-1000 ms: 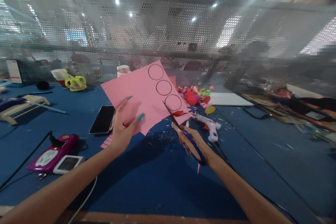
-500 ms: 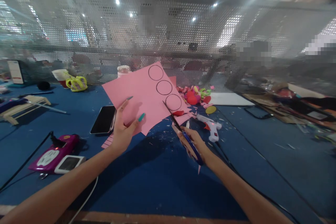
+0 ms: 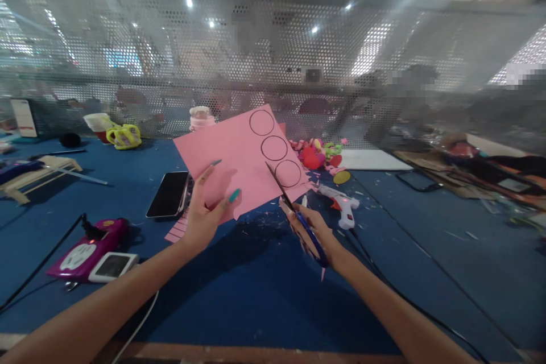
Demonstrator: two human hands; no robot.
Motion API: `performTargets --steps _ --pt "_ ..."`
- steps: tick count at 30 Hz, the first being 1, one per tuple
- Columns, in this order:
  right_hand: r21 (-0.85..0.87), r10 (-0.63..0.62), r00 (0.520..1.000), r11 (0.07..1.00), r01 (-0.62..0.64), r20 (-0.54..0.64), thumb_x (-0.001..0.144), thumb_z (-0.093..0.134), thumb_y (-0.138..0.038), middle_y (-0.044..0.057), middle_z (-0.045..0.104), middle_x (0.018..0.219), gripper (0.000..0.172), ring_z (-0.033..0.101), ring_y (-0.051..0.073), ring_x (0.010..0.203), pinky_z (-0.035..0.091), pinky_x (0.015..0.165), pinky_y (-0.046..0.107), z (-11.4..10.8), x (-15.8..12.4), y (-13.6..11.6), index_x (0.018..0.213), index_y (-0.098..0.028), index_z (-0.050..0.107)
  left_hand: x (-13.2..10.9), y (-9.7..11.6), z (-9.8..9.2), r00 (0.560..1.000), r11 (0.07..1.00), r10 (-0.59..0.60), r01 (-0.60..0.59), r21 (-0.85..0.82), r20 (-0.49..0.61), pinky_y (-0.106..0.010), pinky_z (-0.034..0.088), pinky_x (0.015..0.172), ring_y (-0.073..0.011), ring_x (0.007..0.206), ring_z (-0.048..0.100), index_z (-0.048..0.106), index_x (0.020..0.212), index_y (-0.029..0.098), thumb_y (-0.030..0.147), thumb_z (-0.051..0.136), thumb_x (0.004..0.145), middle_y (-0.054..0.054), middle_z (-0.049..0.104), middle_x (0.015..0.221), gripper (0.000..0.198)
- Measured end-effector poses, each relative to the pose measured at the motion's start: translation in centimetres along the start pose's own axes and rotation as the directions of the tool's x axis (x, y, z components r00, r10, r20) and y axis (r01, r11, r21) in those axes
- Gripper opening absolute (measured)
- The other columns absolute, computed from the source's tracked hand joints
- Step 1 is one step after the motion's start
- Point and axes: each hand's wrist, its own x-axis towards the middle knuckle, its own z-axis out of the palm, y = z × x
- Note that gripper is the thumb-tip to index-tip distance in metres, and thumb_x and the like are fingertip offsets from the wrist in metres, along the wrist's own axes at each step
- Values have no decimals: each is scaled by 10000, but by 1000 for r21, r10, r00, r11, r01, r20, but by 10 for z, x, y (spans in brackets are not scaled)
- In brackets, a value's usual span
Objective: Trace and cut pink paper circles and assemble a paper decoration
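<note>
A pink sheet of paper [image 3: 230, 153] is held up above the table, with three black circles drawn along its right side. My left hand [image 3: 205, 213] grips its lower left part, thumb on the near face and other fingers partly hidden behind. In my right hand [image 3: 313, 227] is a pair of scissors [image 3: 310, 234] with blue handles. One dark blade lies across the front of the paper, its tip just left of the lowest circle; the other blade is mostly hidden, seemingly behind the sheet.
A white glue gun [image 3: 343, 205] with a cord lies right of the scissors. Red, pink and green paper pieces [image 3: 318, 156] are heaped behind it. Left are a phone [image 3: 168, 194], a purple power strip [image 3: 91, 247] and a yellow-handled item [image 3: 124, 135]. Paper scraps dot the blue table [image 3: 256, 307].
The pink paper has shifted slightly right and its right side has tipped down, my left hand moving right with it. The scissors have stayed almost in place.
</note>
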Motion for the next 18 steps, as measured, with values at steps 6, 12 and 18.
performTargets --steps 6,12,18 --pt "26 -19 1000 999 19 -9 704 514 -578 -58 395 489 393 349 56 368 280 318 183 2 1 0 676 -197 421 -1 -7 0 1000 1000 4 -4 -20 10 -445 308 1049 -236 1244 350 397 1234 309 244 637 713 -33 420 1299 578" --pt "206 24 998 978 -34 49 696 539 -551 -89 377 458 371 320 46 322 279 300 173 4 0 -1 732 -201 421 -4 -4 0 998 1000 20 -19 -10 52 -455 313 1035 -243 1233 365 391 1240 260 223 629 716 -57 437 1279 577" --pt "224 36 997 973 -49 61 693 556 -505 -93 383 472 332 317 46 320 284 296 172 3 -1 -1 705 -209 407 -8 2 2 997 999 23 -21 -26 76 -430 325 1037 -228 1238 359 385 1245 284 200 609 736 -40 423 1300 563"
